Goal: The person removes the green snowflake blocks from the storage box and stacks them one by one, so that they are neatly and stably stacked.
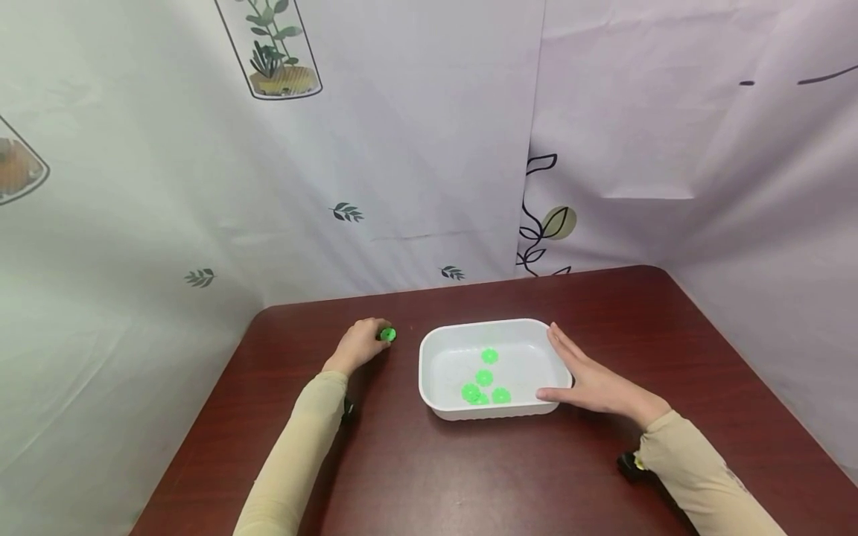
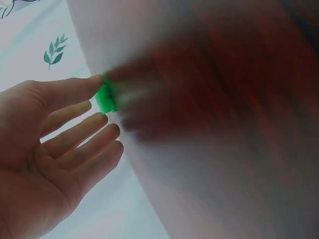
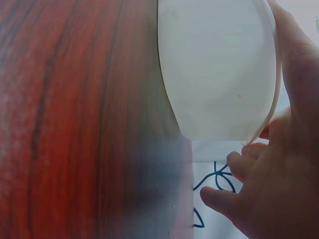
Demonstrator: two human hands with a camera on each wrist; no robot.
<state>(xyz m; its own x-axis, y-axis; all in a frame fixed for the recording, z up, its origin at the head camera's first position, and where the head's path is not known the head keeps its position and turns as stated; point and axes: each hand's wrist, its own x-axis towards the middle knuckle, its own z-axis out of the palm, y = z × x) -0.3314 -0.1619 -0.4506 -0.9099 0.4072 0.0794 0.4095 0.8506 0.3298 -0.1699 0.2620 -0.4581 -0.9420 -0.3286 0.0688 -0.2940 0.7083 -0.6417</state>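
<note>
My left hand (image 1: 359, 344) is near the back left of the table. It pinches a small green flower-shaped piece (image 1: 389, 334) between thumb and fingers; in the left wrist view this green piece (image 2: 106, 96) appears edge-on at the thumb tip. A white rectangular dish (image 1: 433, 350) stands right of that hand, with several similar green flower pieces (image 1: 484, 377) lying inside. Against the dish's right end rests my right hand (image 1: 596, 383), spread out, its thumb over the front rim and fingers at the back corner. The right wrist view shows the dish's outer wall (image 3: 219, 74).
The dark red-brown table (image 1: 402, 476) has rounded back corners. Behind it hangs a pale cloth (image 1: 415, 149) printed with plants. Dark straps or devices (image 1: 630, 467) sit under the sleeves at both wrists.
</note>
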